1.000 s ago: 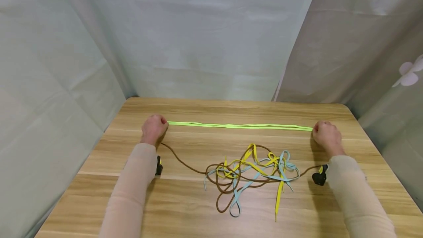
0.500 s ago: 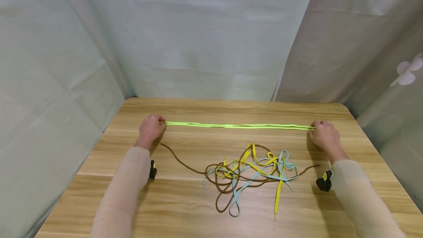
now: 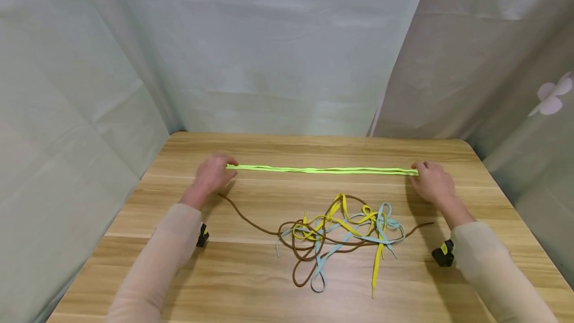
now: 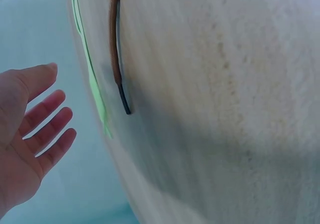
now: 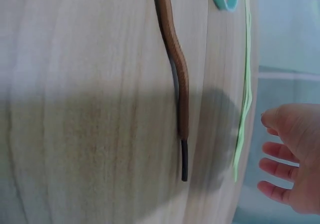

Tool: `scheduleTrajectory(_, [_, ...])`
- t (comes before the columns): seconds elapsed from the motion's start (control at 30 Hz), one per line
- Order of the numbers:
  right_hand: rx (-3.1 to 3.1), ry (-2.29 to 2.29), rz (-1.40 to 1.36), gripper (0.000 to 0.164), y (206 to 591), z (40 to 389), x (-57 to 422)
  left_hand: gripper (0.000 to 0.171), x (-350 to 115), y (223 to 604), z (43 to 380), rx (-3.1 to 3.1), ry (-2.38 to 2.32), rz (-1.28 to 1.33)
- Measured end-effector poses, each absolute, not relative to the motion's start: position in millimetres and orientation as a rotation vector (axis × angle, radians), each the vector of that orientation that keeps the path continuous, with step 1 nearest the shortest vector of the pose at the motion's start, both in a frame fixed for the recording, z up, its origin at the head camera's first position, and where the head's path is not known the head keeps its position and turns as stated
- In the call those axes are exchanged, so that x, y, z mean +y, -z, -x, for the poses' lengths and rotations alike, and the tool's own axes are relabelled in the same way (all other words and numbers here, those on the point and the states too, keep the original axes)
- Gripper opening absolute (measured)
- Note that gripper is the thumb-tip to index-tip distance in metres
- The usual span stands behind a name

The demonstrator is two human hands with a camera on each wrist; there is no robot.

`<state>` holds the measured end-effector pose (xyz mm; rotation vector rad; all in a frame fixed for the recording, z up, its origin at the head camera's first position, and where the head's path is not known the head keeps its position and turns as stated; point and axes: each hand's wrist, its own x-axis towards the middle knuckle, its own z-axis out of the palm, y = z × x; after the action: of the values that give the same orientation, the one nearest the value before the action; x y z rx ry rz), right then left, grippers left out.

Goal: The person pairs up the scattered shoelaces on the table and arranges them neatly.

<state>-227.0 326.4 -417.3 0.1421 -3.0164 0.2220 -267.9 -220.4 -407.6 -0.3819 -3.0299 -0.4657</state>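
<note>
A doubled neon green shoelace [image 3: 314,170] lies straight across the far part of the table. My left hand [image 3: 214,172] hovers over its left end, and the left wrist view shows that hand [image 4: 30,129] with fingers spread, apart from the green lace [image 4: 94,86]. Over the right end is my right hand [image 3: 432,182]; in the right wrist view the hand [image 5: 292,156] has loosely bent fingers with nothing held, beside the green lace [image 5: 246,103]. Nearer me lies a tangle of a brown shoelace [image 3: 251,222], a yellow shoelace [image 3: 375,273] and a light blue shoelace [image 3: 320,280].
The wooden table [image 3: 251,278] has rounded far corners. Pale curtains [image 3: 278,64] hang behind it and at both sides. The brown lace's dark tip [image 4: 124,99] points toward my left wrist, its other dark tip [image 5: 184,159] toward my right.
Both hands have let go of the green lace's ends, and their fingers have loosened. The hands have shifted slightly inward over the ends. The green lace and the tangle stay in place.
</note>
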Motion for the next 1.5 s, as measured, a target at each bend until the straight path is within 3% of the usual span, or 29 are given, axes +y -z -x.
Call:
scheduleTrajectory(0.67, [-2.927,-0.195,-0.513,0.029,416.3,212.9,282.6,0.024,-174.8,407.3,236.7,-2.940,0.346,0.793])
scheduleTrajectory(1.07, [-2.688,-0.279,-1.045,0.019,423.3,194.2,257.6,0.025,-150.5,412.3,216.8,-2.821,0.356,0.936])
scheduleTrajectory(1.5, [-2.748,-0.244,-1.099,0.019,428.4,180.2,255.0,0.027,-138.3,407.5,205.3,-2.815,0.387,1.006])
